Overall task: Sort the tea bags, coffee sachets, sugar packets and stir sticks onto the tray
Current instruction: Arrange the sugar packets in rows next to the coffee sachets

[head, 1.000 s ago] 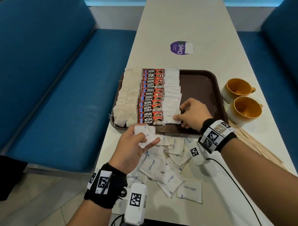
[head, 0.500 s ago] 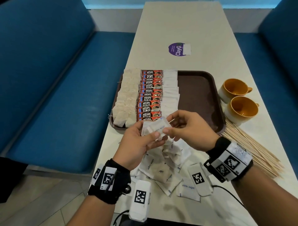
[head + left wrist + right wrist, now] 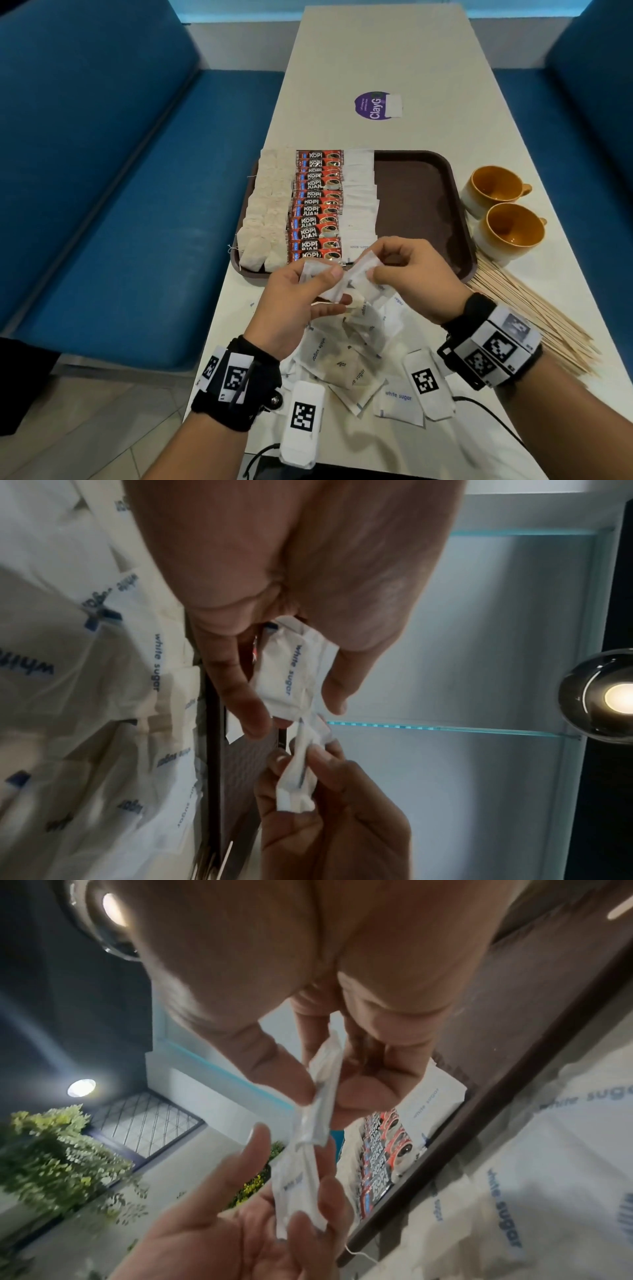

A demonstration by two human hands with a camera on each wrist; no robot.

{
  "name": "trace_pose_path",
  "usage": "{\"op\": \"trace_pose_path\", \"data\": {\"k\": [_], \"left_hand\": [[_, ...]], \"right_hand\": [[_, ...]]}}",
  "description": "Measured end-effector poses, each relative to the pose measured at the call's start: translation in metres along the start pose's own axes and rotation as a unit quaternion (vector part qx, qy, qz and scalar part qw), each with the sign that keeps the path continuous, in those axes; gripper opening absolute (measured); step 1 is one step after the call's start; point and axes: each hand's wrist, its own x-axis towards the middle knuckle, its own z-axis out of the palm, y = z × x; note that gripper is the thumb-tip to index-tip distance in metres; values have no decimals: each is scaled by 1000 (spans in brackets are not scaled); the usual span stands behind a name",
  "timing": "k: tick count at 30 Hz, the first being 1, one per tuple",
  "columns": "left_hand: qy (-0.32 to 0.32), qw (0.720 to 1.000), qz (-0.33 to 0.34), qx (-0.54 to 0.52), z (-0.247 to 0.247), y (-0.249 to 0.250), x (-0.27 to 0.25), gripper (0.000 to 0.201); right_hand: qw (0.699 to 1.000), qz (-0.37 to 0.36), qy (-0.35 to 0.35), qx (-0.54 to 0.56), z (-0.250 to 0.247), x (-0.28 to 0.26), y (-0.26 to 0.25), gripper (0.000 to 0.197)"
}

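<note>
Pinching from both sides, the left hand (image 3: 291, 301) and the right hand (image 3: 416, 277) each hold a white sugar packet (image 3: 337, 284) just above the tray's (image 3: 421, 205) near edge; the two packets touch at their corners between thumbs and fingertips. On the tray, tea bags (image 3: 265, 212) fill the left edge, coffee sachets (image 3: 317, 209) sit beside them, then a row of sugar. Loose packets (image 3: 346, 356) lie heaped at the table's (image 3: 370, 48) near edge under the wrists. Stir sticks (image 3: 534, 318) fan along its right edge, near two cups (image 3: 503, 212).
</note>
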Motion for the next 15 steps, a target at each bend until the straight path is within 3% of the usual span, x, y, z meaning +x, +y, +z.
{"op": "trace_pose_path", "data": {"k": [3, 6, 9, 15], "left_hand": [[3, 999, -3, 41, 0, -2, 1, 29], [26, 996, 17, 82, -2, -6, 2, 25], [54, 996, 34, 57, -3, -5, 3, 27], [68, 997, 16, 13, -3, -4, 2, 23]], "right_hand": [[999, -22, -30, -39, 6, -2, 0, 25], [999, -22, 1, -35, 6, -2, 0, 31], [1000, 7, 20, 19, 4, -4, 2, 37], [994, 42, 26, 102, 1, -4, 6, 25]]}}
